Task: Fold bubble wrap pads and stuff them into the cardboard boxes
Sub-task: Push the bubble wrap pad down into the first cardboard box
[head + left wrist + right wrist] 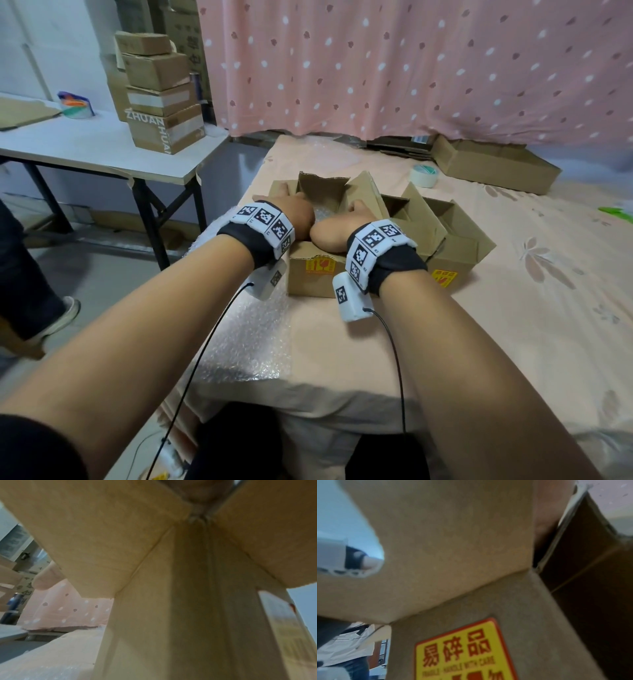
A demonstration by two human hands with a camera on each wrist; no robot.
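Observation:
An open cardboard box (317,274) with a yellow fragile sticker (462,653) stands on the pink bed. A bubble wrap pad (323,214) lies inside it. My left hand (296,216) reaches in from the left and lies on the pad, with one straight finger (46,580) sticking out past the left flap (102,540). Beside it, my right hand (334,231) reaches in over the front edge; its thumb points up along the right flap and its fingertips are hidden in the box. Both wrist views show only the box's outer walls close up.
A second open box (455,240) touches the first on the right. Another bubble wrap sheet (246,339) lies on the bed's near left corner. A tape roll (424,175) and a flat box (496,164) sit farther back. Stacked boxes (161,92) stand on the left table.

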